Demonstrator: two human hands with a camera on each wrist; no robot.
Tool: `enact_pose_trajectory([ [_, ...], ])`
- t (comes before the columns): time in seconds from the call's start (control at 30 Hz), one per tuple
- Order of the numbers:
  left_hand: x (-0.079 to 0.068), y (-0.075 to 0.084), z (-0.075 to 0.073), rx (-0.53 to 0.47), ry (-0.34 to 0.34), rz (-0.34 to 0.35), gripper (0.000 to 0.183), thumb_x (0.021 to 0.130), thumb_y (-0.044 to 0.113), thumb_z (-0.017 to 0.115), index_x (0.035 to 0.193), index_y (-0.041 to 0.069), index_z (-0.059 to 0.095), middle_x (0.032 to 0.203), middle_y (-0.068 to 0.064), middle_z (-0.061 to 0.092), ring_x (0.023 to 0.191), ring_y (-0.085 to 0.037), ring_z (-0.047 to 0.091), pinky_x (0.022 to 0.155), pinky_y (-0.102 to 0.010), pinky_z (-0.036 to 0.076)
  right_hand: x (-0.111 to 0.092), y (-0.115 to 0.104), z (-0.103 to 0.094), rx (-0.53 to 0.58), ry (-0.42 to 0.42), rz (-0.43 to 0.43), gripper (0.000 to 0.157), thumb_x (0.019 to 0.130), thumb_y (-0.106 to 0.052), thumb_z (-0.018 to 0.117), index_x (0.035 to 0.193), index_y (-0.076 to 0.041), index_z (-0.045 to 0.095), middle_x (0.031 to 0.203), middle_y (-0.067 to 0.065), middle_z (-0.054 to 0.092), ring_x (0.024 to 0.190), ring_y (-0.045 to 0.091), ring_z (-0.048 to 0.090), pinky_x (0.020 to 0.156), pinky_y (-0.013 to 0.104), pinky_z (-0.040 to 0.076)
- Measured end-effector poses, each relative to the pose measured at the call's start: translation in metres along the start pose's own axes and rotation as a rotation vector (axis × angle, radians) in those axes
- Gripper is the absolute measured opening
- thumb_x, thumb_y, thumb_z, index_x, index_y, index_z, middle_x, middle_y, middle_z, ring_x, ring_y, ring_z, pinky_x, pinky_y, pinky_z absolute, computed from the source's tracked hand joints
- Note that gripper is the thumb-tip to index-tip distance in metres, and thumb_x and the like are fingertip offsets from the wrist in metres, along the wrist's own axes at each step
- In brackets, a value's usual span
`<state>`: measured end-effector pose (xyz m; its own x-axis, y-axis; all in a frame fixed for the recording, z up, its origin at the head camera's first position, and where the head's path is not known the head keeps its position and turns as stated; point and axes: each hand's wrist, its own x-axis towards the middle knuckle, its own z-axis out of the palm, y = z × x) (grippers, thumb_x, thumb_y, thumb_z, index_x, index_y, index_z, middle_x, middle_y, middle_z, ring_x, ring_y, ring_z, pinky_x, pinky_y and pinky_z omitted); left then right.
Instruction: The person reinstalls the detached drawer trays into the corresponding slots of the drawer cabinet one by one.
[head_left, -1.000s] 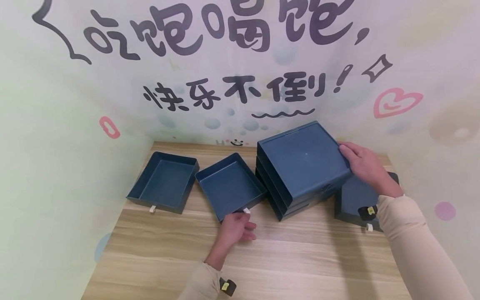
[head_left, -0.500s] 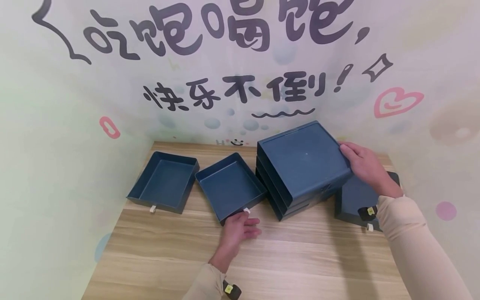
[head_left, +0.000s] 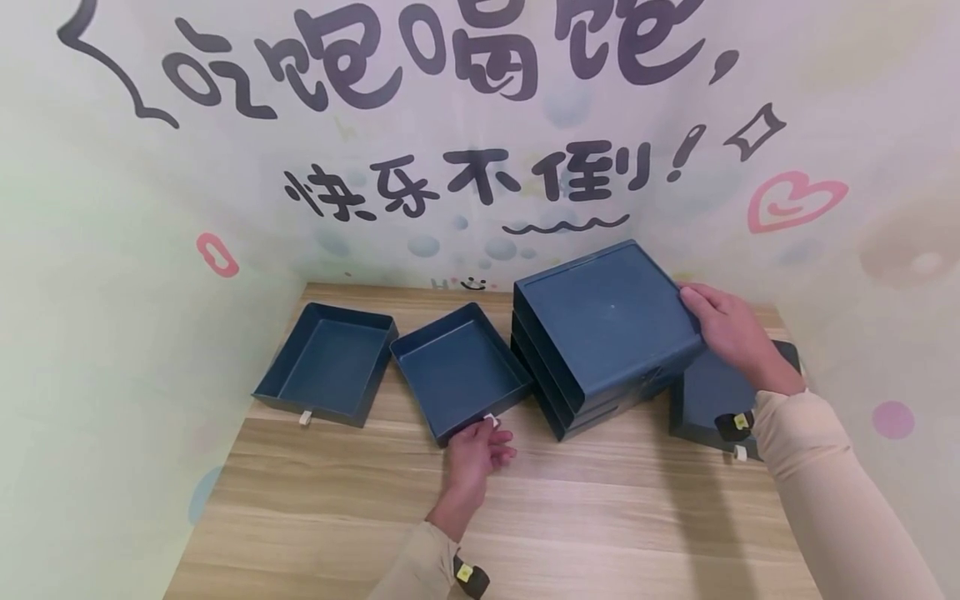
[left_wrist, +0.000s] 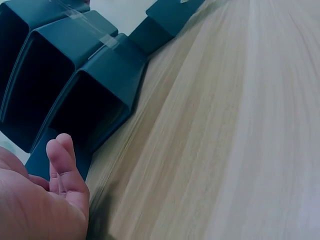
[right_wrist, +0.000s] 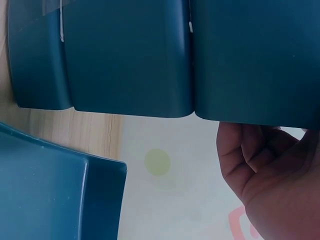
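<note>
A dark blue drawer unit (head_left: 611, 312) with stacked open compartments stands at the right of centre on the wooden table. My right hand (head_left: 735, 333) grips the rear right edge of its top; in the right wrist view the fingers of the hand (right_wrist: 270, 165) curl behind the unit. Left of the unit, a loose blue drawer (head_left: 461, 367) lies angled, its corner close to the unit's side. My left hand (head_left: 472, 458) pinches its front edge by the white pull tab (head_left: 491, 420). In the left wrist view the other fingers of that hand (left_wrist: 45, 200) are loosely bent.
Another blue drawer (head_left: 330, 358) with a white tab lies at the far left of the table (head_left: 337, 508). Behind the right forearm lies one more drawer (head_left: 712, 400), partly hidden. A printed wall (head_left: 472, 183) rises behind the table.
My left hand shifts slightly right along the drawer front, its fingers drawing in a little near the tab. The right hand and the drawer unit stay in place.
</note>
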<state>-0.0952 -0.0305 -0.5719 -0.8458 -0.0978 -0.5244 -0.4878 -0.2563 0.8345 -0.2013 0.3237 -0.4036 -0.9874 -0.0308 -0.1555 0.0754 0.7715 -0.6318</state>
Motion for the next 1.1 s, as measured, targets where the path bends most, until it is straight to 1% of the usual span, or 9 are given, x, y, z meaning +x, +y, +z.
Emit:
enact_pose_trajectory([
  [0.1,0.001,-0.003,-0.003,0.062,0.022,0.044,0.033,0.1,0.023,0.046,0.112,-0.004,0.059,0.086,-0.012,0.072,0.062,-0.015,0.069,0.061,-0.027,0.058,0.0,0.001,0.001,0.019,-0.006,0.01,0.076,0.094,-0.068,0.022,0.151,-0.017,0.029,0.153,0.02,0.032,0.14,0.045,0.027,0.11,0.066,0.02],
  [0.23,0.001,-0.005,-0.01,0.194,0.071,0.129,0.031,0.1,0.023,0.045,0.107,-0.003,0.061,0.085,-0.014,0.072,0.061,-0.017,0.07,0.06,-0.03,0.059,0.001,0.001,0.0,0.038,-0.008,0.012,0.076,0.093,-0.069,0.023,0.15,-0.019,0.03,0.154,0.019,0.032,0.141,0.043,0.027,0.111,0.065,0.02],
  [0.33,0.0,-0.005,-0.015,0.298,0.11,0.177,0.031,0.1,0.027,0.046,0.105,0.001,0.063,0.082,-0.01,0.072,0.06,-0.016,0.069,0.058,-0.029,0.058,0.001,0.001,0.0,0.041,-0.004,0.01,0.076,0.093,-0.069,0.024,0.15,-0.019,0.031,0.154,0.019,0.032,0.142,0.043,0.026,0.111,0.065,0.02],
  [0.47,-0.002,-0.004,-0.017,0.39,0.144,0.208,0.034,0.097,0.039,0.052,0.1,0.008,0.064,0.079,-0.004,0.072,0.059,-0.014,0.068,0.057,-0.026,0.057,0.001,0.001,0.0,0.05,-0.002,0.018,0.078,0.092,-0.069,0.024,0.15,-0.017,0.03,0.154,0.019,0.031,0.142,0.043,0.026,0.111,0.065,0.02],
  [0.57,-0.003,-0.004,-0.017,0.423,0.156,0.224,0.032,0.094,0.043,0.057,0.095,0.011,0.064,0.078,-0.003,0.072,0.059,-0.014,0.067,0.056,-0.025,0.056,0.002,0.002,0.001,0.054,0.003,0.024,0.079,0.092,-0.07,0.025,0.15,-0.017,0.031,0.154,0.019,0.032,0.142,0.043,0.026,0.112,0.064,0.02],
  [0.67,-0.003,-0.005,-0.016,0.48,0.173,0.262,0.028,0.093,0.04,0.059,0.09,0.013,0.064,0.078,-0.001,0.073,0.057,-0.012,0.066,0.054,-0.024,0.055,0.002,0.001,0.0,0.053,0.006,0.026,0.078,0.092,-0.069,0.025,0.149,-0.017,0.032,0.153,0.019,0.033,0.142,0.043,0.027,0.111,0.064,0.02],
  [0.77,-0.003,-0.006,-0.016,0.576,0.185,0.318,0.025,0.095,0.036,0.057,0.088,0.014,0.065,0.077,0.002,0.073,0.055,-0.008,0.064,0.051,-0.023,0.052,0.003,0.0,-0.002,0.039,0.002,0.026,0.076,0.093,-0.068,0.025,0.149,-0.018,0.032,0.153,0.019,0.033,0.141,0.043,0.028,0.11,0.065,0.021],
  [0.9,-0.005,-0.006,-0.019,0.689,0.215,0.37,0.023,0.096,0.032,0.055,0.085,0.015,0.065,0.074,0.006,0.071,0.053,-0.004,0.06,0.046,-0.024,0.047,0.004,-0.004,-0.004,-0.036,0.006,0.0,0.071,0.095,-0.064,0.025,0.148,-0.018,0.035,0.151,0.02,0.036,0.139,0.045,0.03,0.109,0.065,0.023],
  [1.1,-0.01,-0.003,-0.025,0.758,0.241,0.4,0.02,0.094,0.026,0.055,0.08,0.014,0.064,0.064,0.006,0.067,0.049,-0.003,0.055,0.043,-0.022,0.043,0.007,-0.007,-0.006,-0.084,0.019,-0.007,0.07,0.096,-0.063,0.026,0.146,-0.016,0.038,0.149,0.022,0.039,0.138,0.046,0.032,0.109,0.065,0.024],
])
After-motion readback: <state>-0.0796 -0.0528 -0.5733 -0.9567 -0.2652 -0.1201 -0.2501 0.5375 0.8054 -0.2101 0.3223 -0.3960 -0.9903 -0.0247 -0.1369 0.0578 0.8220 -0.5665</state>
